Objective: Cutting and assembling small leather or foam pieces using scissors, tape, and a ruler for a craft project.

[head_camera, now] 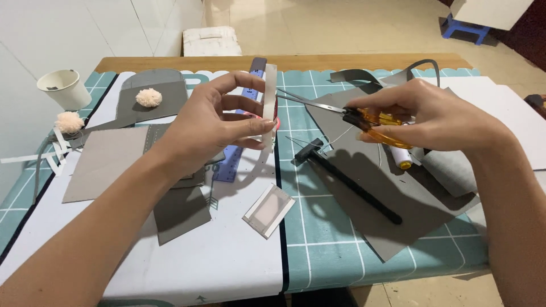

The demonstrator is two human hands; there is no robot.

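Far to the left of the purple ruler (233, 162) I see a white paper cup (61, 87) and two fluffy pompoms (149, 97) on the tabletop (318, 227). Just above the ruler, my left hand (213, 122) pinches a thin white strip (269, 105) and holds it straight up, and a small grey and white rectangle (269, 210) lies below the ruler's right side. To the right of the ruler, my right hand (438, 116) grips orange scissors (364, 118), their open blades pointing at the strip, with a black hammer (347, 179) on grey card (392, 199) below them.
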